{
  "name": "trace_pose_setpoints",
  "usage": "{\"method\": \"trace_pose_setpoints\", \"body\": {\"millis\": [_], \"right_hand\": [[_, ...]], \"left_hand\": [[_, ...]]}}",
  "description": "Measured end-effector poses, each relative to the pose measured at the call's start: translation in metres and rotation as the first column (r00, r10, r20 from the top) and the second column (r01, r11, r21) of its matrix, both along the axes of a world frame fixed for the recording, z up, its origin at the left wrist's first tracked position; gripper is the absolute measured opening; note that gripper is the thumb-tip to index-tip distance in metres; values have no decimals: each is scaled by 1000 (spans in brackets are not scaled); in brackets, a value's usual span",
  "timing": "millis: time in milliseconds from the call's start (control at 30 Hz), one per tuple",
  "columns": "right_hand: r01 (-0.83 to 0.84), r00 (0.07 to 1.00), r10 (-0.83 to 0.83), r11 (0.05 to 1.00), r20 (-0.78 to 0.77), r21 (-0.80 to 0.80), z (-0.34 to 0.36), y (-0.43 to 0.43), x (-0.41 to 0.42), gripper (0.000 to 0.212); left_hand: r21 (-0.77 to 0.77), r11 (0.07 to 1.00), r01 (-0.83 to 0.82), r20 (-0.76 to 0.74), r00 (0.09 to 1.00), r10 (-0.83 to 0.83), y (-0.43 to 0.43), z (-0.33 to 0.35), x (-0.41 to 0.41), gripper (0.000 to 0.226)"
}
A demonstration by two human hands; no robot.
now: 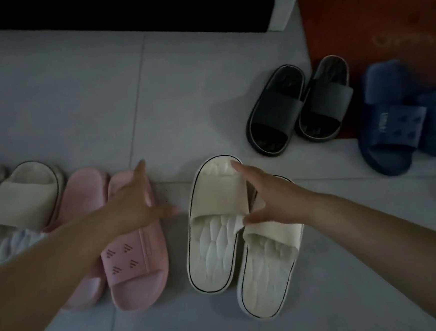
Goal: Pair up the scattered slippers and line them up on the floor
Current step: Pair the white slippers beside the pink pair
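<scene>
**Aligning the cream pair, centre of frame**

We locate the cream slippers (212,233) at lower centre, side by side but staggered, the right one (267,271) sitting lower and overlapping the left. Our right hand (272,200) rests spread across both straps, fingers extended, gripping nothing firmly. Our left hand (133,200) hovers open above the pink pair (138,263) at lower left. We judge the slippers light, soft foam with flexible straps; hold each by the strap or sole edge and slide it. The black pair (298,106) and blue pair (396,120) lie at upper right.
</scene>
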State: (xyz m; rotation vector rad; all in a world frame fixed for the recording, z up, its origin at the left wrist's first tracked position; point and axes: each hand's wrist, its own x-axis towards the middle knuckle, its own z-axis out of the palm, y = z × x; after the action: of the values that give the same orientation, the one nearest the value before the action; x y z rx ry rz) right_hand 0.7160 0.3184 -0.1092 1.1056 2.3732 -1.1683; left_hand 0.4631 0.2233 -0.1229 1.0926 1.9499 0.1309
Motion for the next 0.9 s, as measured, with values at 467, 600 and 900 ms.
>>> {"method": "trace_pose_setpoints", "body": {"millis": [467, 600, 900], "right_hand": [[28, 989, -31, 999, 141, 27, 7, -34, 51, 117], [30, 996, -30, 1000, 84, 3, 3, -39, 32, 112], [115, 954, -141, 987, 263, 113, 35, -62, 43, 105]], "left_hand": [[15, 807, 591, -245, 784, -570, 21, 0, 78, 99], [-12, 820, 572, -261, 790, -554, 5, 8, 57, 98], [187, 882, 433, -91, 902, -423, -4, 13, 52, 100]]}}
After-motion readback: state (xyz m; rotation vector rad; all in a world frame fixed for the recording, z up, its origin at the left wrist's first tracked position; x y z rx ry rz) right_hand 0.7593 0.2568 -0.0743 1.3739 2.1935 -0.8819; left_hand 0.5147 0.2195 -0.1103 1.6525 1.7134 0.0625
